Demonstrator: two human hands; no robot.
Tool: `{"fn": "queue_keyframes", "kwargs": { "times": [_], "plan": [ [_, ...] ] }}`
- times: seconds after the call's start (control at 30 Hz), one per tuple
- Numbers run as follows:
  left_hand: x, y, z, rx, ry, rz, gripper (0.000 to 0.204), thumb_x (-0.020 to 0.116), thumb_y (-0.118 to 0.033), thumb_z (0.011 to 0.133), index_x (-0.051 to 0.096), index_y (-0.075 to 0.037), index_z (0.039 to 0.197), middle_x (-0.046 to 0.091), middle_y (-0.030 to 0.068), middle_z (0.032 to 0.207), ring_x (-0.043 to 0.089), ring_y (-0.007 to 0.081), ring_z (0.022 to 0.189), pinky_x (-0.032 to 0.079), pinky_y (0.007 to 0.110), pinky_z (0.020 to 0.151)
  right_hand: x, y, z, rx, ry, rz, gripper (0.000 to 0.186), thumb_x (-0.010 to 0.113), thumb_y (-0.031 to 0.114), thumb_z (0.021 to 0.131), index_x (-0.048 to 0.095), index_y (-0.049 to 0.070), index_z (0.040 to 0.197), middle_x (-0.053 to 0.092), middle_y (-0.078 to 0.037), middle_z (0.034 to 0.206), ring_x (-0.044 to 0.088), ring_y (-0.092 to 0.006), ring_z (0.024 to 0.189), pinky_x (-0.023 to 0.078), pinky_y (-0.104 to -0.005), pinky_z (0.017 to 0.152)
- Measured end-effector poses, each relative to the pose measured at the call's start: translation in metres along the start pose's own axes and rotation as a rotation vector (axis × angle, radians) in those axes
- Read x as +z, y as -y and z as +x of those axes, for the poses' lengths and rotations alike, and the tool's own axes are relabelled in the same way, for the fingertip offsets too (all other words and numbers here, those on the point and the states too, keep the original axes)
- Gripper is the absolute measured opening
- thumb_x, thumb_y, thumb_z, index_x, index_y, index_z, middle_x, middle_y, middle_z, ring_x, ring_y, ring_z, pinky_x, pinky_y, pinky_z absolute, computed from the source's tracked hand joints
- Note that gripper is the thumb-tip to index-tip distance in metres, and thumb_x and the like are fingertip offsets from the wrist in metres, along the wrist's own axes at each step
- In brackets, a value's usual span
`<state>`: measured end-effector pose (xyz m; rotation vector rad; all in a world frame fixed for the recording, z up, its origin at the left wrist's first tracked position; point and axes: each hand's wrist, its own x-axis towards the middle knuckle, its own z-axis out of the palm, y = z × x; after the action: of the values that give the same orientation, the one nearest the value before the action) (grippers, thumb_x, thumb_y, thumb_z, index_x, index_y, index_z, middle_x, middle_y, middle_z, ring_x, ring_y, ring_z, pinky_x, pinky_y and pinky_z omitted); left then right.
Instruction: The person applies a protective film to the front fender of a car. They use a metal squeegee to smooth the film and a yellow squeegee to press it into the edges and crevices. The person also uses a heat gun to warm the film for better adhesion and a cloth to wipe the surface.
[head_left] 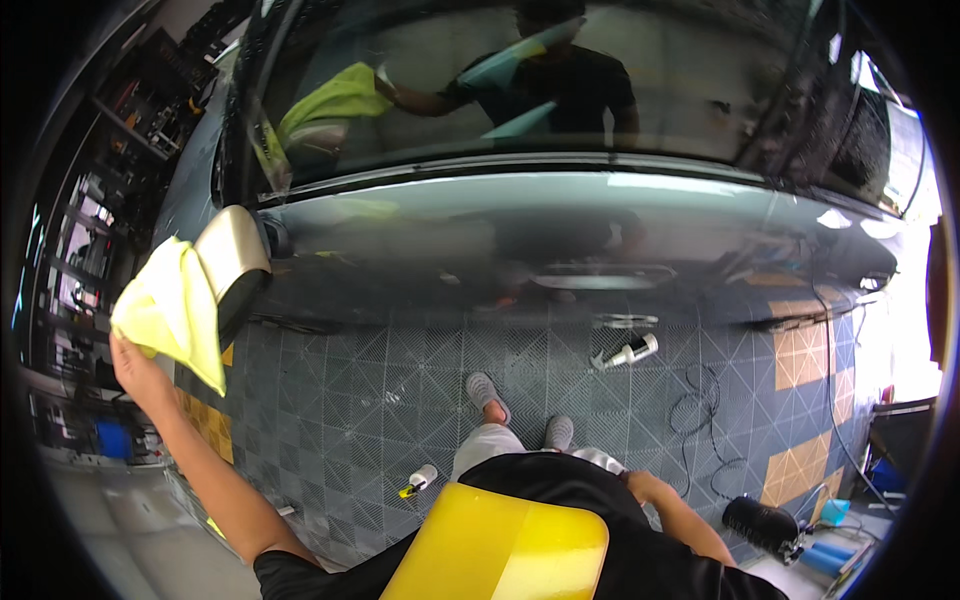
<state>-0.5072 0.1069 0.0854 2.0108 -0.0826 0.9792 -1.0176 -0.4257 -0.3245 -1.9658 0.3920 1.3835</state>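
Observation:
My left hand [138,368] is stretched far out to the left, its fingers closed on a bright yellow cleaning cloth [172,305]. The cloth drapes over the outer end of a car's side mirror [232,245], which has a beige cap and a dark underside. My right hand [640,488] is low by my hip, against my light trousers. Its fingers are mostly hidden, so whether it holds anything does not show. In front of me stands the dark, glossy car door [460,240], its window [690,90] reflecting a person and the cloth.
On the grey tiled floor [330,400] lie a white spray bottle [632,350] and a smaller bottle with a yellow nozzle [422,478]. A dark cable [690,420] coils to the right, near a black cylinder [760,525]. Shelving [90,240] lines the left side.

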Motion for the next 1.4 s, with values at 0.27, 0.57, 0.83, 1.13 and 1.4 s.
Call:
{"fn": "queue_keyframes", "kwargs": {
  "times": [0.27,0.57,0.83,1.13,1.4],
  "plan": [
    [0.048,-0.119,-0.168,-0.389,0.656,-1.045,0.042,0.046,-0.022,0.108,0.053,0.004,0.141,0.062,0.0196,0.139,0.064,0.0322,0.124,0.053,0.045,0.107,0.015,-0.023,-0.02,0.059,-0.212,0.776,0.036,0.061,0.01,0.089,0.062,-0.007,0.121,0.071,-0.019,0.095,0.071,-0.0281,0.078,0.057,-0.0388,0.07],
    [0.069,-0.078,-0.293,-0.74,0.768,-0.591,0.022,0.057,-0.015,0.105,0.063,0.003,0.117,0.072,0.0109,0.102,0.069,0.0153,0.085,0.057,0.029,0.076,0.029,-0.015,0.016,-0.061,-0.406,-0.052,0.044,0.057,0.021,0.096,0.056,-0.007,0.13,0.073,-0.026,0.102,0.071,-0.0414,0.101,0.055,-0.0517,0.089],
    [0.057,-0.058,-0.326,-0.182,1.312,0.119,0.027,0.069,-0.011,0.092,0.066,0.001,0.116,0.074,0.0208,0.104,0.073,0.0357,0.096,0.056,0.043,0.084,0.02,0.022,-0.009,-0.054,-0.28,-0.046,0.036,0.053,0.025,0.099,0.066,-0.004,0.113,0.073,-0.025,0.109,0.07,-0.0425,0.106,0.055,-0.0525,0.091],
    [0.093,-0.017,-0.298,-0.326,1.53,0.011,0.029,0.069,-0.016,0.093,0.067,0.002,0.115,0.073,0.0227,0.102,0.071,0.0407,0.093,0.055,0.046,0.083,-0.096,0.254,-0.162,-0.915,-1.055,0.356,0.061,0.071,0.02,0.096,0.048,0.002,0.15,0.068,-0.023,0.127,0.07,-0.0361,0.109,0.054,-0.0485,0.097],
    [0.11,0.094,-0.32,-0.062,1.59,0.132,0.031,0.067,-0.016,0.095,0.062,0.004,0.118,0.069,0.0292,0.108,0.067,0.0488,0.096,0.053,0.053,0.084,-0.173,0.394,-0.222,-1.376,-1.07,-0.218,0.02,0.066,0.008,0.091,0.067,-0.001,0.108,0.071,-0.018,0.106,0.071,-0.0325,0.089,0.059,-0.041,0.081]
  ]
}}
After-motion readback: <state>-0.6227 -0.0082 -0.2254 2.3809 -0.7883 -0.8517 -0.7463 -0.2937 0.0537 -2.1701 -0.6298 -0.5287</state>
